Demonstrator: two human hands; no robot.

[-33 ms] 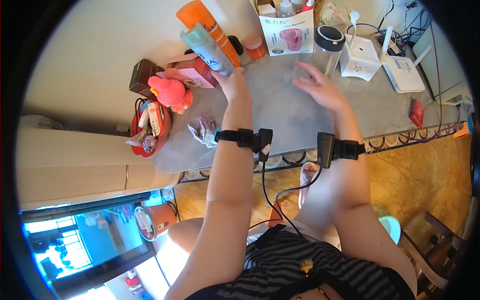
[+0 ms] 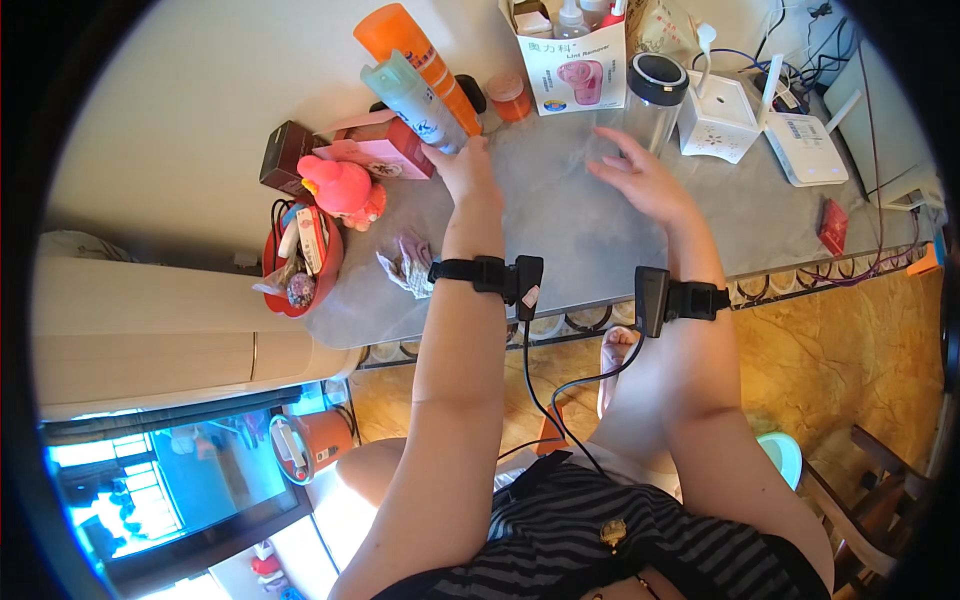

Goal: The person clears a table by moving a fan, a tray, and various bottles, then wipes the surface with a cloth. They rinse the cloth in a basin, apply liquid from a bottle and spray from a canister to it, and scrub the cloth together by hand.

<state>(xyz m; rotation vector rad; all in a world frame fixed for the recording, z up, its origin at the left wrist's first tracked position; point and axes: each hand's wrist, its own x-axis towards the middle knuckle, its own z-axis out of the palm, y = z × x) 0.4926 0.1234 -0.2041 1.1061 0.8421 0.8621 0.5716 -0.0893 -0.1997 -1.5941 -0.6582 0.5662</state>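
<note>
My left hand (image 2: 463,168) is closed around the lower end of a pale green spray can (image 2: 415,103). The can leans to the left, and some of my fingers are hidden by it and by the hand. Close behind it stands a taller orange spray can (image 2: 425,65). My right hand (image 2: 640,178) is held over the grey table (image 2: 560,220) with fingers apart and nothing in it. Just beyond that hand stands a clear jar with a black lid (image 2: 658,80). An orange-lidded small jar (image 2: 508,97) sits between the two hands, farther back.
Left of the cans are a pink box (image 2: 385,150), a pink plush toy (image 2: 343,190) and a red basket (image 2: 325,275) of small items. A crumpled cloth (image 2: 407,262) lies nearer. A white carton (image 2: 578,82), white box (image 2: 720,118) and router (image 2: 806,148) line the back right.
</note>
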